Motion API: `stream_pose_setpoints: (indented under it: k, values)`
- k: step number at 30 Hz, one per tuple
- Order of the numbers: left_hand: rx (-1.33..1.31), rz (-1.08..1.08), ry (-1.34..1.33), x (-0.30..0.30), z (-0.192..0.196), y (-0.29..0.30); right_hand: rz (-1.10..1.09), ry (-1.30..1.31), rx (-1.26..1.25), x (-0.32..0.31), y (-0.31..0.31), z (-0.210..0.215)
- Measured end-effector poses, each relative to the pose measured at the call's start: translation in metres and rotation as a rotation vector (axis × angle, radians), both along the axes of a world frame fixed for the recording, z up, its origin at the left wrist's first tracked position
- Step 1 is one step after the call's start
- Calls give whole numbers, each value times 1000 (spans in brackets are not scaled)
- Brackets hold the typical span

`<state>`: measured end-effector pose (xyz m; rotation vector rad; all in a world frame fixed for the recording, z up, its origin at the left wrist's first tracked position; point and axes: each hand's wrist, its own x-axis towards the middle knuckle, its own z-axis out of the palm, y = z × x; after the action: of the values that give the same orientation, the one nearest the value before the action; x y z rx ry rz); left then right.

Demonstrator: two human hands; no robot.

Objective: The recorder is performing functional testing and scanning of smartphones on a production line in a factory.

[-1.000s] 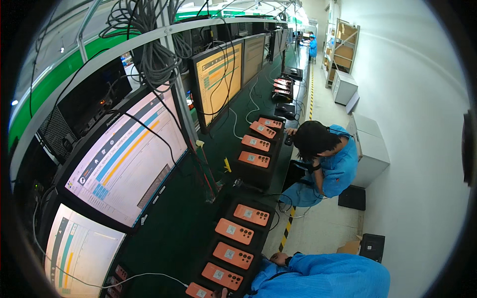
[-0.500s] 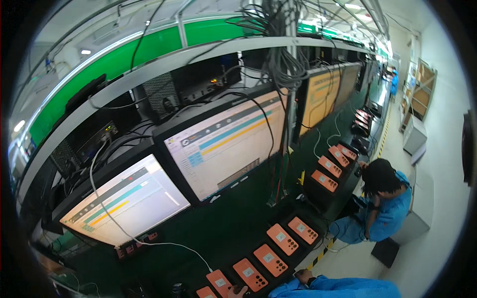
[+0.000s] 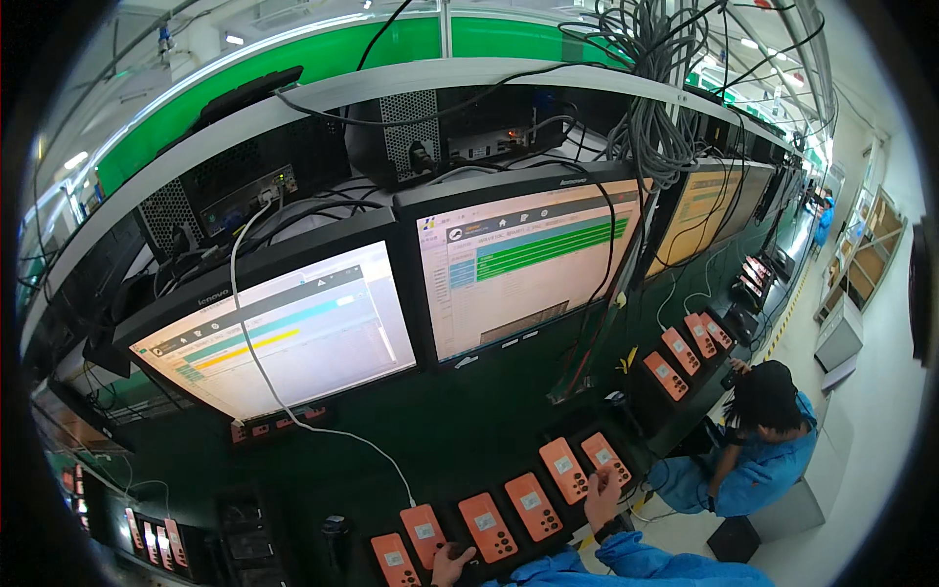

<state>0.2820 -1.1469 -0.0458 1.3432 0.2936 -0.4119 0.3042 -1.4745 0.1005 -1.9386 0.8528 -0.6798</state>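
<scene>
While both sleeves come up from the lower edge, the right hand (image 3: 599,489) lies flat and open, fingers spread, on the orange device at the right end of the near row (image 3: 606,458), gripping nothing. The left hand (image 3: 448,564) is at the bottom rim, curled over a dark object between two orange devices; whether it has closed on that object cannot be told, since the rim cuts it off.

A row of orange devices (image 3: 509,509) sits side by side in a black holder along the front edge of the dark green counter (image 3: 489,411), each just beside the next with only thin gaps between them. A second row of orange devices (image 3: 685,350) runs farther right along the same edge, curving away.

Behind the near row stands open green surface, crossed by a white cable (image 3: 323,430) that drops from the shelf and ends near the devices. Two monitors, left (image 3: 284,333) and middle (image 3: 528,259), lean over that strip, so room above the counter is low there. Hanging cable bundles (image 3: 655,88) crowd the upper right.

To the right, a co-worker in blue (image 3: 763,440) crouches just off the counter's edge, on the pale floor (image 3: 880,470), close to the right hand's side.
</scene>
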Motion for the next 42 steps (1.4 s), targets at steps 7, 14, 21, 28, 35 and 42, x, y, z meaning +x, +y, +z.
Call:
stream_pose_setpoints:
  k: [7,14,21,28,35,42]
  values:
    - [29,-11,0,-6,29,-5,376,-77,-201,77,-13,-40]
    - [304,-54,209,-10,9,2,621,550,-720,150,-22,-76]
    - [250,-24,71,1,85,-14,636,189,-643,151,-24,-37]
    - [335,-84,87,-1,81,-13,655,227,-553,110,-34,-47]
    - [636,-72,58,-1,69,-29,438,162,-331,34,-56,-30]
    - [850,14,65,6,73,-54,-44,191,232,-84,-28,-72]
